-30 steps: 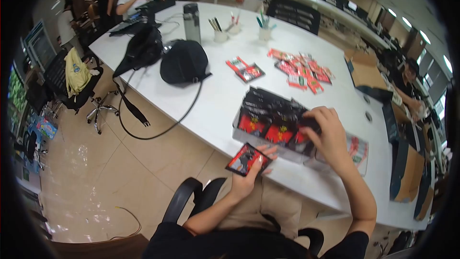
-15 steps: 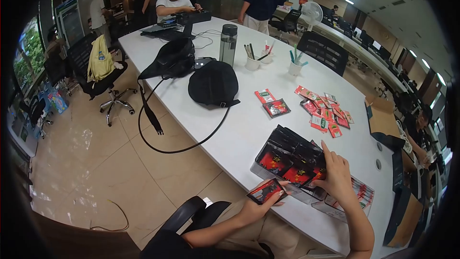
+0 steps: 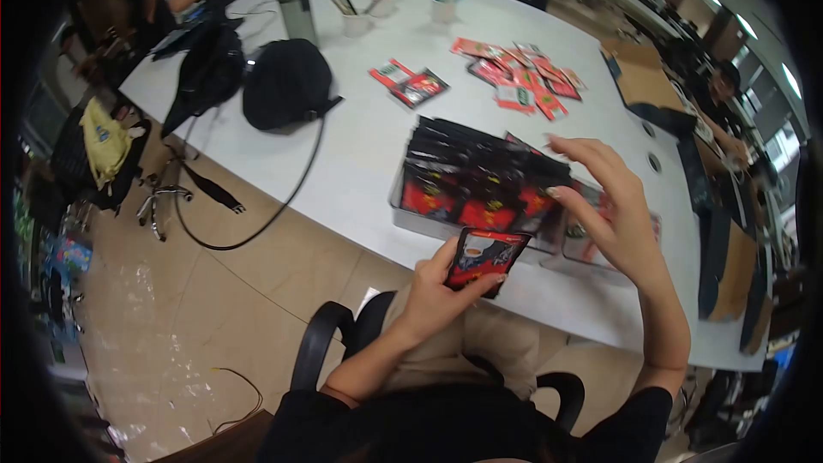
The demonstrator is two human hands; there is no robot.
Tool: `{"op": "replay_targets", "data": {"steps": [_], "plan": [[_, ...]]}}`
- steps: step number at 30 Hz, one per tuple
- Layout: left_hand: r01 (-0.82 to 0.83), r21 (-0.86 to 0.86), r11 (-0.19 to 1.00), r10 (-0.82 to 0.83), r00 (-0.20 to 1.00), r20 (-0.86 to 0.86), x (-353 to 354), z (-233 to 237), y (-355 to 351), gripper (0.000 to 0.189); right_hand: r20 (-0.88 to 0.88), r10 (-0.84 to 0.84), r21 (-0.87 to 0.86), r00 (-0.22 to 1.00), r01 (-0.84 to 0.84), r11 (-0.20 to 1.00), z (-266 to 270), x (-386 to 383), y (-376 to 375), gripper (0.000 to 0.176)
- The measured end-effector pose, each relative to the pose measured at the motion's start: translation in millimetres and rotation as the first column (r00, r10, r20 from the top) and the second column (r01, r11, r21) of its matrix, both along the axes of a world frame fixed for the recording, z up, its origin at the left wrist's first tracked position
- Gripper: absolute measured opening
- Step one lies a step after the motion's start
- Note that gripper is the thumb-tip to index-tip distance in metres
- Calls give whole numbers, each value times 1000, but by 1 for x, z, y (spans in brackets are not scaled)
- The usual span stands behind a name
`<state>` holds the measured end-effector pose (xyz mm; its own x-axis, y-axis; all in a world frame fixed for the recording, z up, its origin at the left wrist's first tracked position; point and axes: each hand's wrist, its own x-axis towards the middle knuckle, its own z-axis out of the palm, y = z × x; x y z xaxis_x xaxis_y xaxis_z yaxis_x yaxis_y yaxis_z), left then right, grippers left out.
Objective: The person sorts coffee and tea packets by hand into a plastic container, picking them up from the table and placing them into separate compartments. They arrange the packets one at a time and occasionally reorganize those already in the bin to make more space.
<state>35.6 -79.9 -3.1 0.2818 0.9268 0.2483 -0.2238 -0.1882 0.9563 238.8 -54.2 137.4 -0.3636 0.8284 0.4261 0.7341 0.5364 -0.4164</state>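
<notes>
Pinching red-black packet [image 3: 485, 259] in left hand [image 3: 435, 298], face up, readable. Hovering right hand [image 3: 619, 221] at 2 o'clock, fingers spread, empty, above box [image 3: 410, 223] packed tight, keeping packets [image 3: 454, 173] upright.

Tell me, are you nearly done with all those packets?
Partly. Many black-and-red foil packets already stand in rows in the clear plastic tray. The left hand holds one red-and-black packet; the right hand hovers open. Loose red packets lie on the white table.

Red-and-black packet [image 3: 486, 258], black-and-red sachets [image 3: 480, 180], white table [image 3: 360, 154]
</notes>
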Motion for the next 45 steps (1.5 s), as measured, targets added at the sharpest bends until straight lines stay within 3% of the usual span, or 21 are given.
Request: {"op": "replay_targets", "data": {"steps": [2, 5, 8, 9, 10, 11, 12, 13, 15, 19, 20, 21, 23, 25, 28, 31, 34, 37, 40, 43, 45], "plan": [[34, 224, 974, 6, 985, -172, 5, 7, 3, 37, -66, 161, -93, 985, -167, 982, 6, -10, -14, 45], [50, 462, 885, 71, 968, -242, 3, 15, 7, 37, 92, 207, -151, 974, -192, 970, -6, -17, -30, 43], [-65, 280, 958, 117, 978, -174, -8, 20, 1, 47, 70, 192, -88, 979, -186, 979, -14, -13, -35, 49], [-112, 196, 974, 143, 978, -152, -12, 22, 1, 52, 71, 152, -166, 986, -139, 976, -12, -12, -37, 49], [-204, 235, 950, 246, 955, -167, -16, 24, 2, 60, 73, 115, -244, 991, -94, 965, -9, -12, -39, 49], [-208, 175, 962, 203, 978, 46, -16, 24, 5, 59, 78, 82, -323, 994, -53, 945, -8, -13, -42, 49], [-210, 186, 960, 199, 977, 77, -16, 22, 7, 60, 79, 93, -354, 993, -59, 933, -13, -14, -43, 49], [-216, 199, 956, 197, 974, 111, -16, 20, 8, 61, 67, 111, -285, 992, -88, 955, -21, -15, -44, 47], [-177, 284, 942, 165, 984, 66, -14, 17, 8, 58, 51, 153, -138, 987, -145, 980, -34, -19, -44, 42], [-136, 386, 912, 118, 991, 69, -3, 9, 5, 52, -143, 150, -296, 978, -186, 937, -35, -22, -41, 39], [-145, 294, 945, 120, 988, 101, -4, 12, 1, 47, -204, 124, -332, 971, -187, 925, -31, -21, -40, 38], [-167, 432, 886, 169, 985, 36, -6, 13, 6, 47, -184, 110, -258, 977, -156, 954, -21, -17, -39, 38], [-172, 675, 718, 288, 955, -63, -6, 13, 24, 48, -210, -72, -155, 975, 39, 987, -13, 0, -36, 37], [-81, 749, 658, 362, 906, -219, -5, 9, 27, 40, -424, -214, -144, 880, 168, 975, -14, 10, -29, 33], [58, 795, 603, 420, 825, -379, 6, 3, 28, 36, -424, -151, 109, 893, 216, 970, -30, 18, -7, 32], [14, 794, 607, 522, 746, -413, 17, -3, 28, 34, -379, -277, -131, 883, 245, 961, -25, 10, -10, 36], [-30, 810, 585, 563, 734, -379, 20, -10, 29, 32, -389, -284, -211, 876, 216, 953, -31, 10, -3, 38], [-41, 808, 587, 560, 741, -370, 20, -10, 29, 30, -416, -235, -55, 879, 233, 971, -36, 6, 4, 39], [-45, 805, 591, 563, 738, -372, 21, -10, 29, 30, -156, -291, -279, 944, 240, 930, -34, 9, 1, 45], [-36, 809, 587, 560, 740, -373, 20, -10, 29, 30, 226, -248, 109, 942, 229, 967, -47, 6, 2, 53], [-35, 809, 587, 561, 738, -375, 20, -11, 29, 31, 274, -245, 193, 930, 196, 961, -49, 6, 7, 76]]}}
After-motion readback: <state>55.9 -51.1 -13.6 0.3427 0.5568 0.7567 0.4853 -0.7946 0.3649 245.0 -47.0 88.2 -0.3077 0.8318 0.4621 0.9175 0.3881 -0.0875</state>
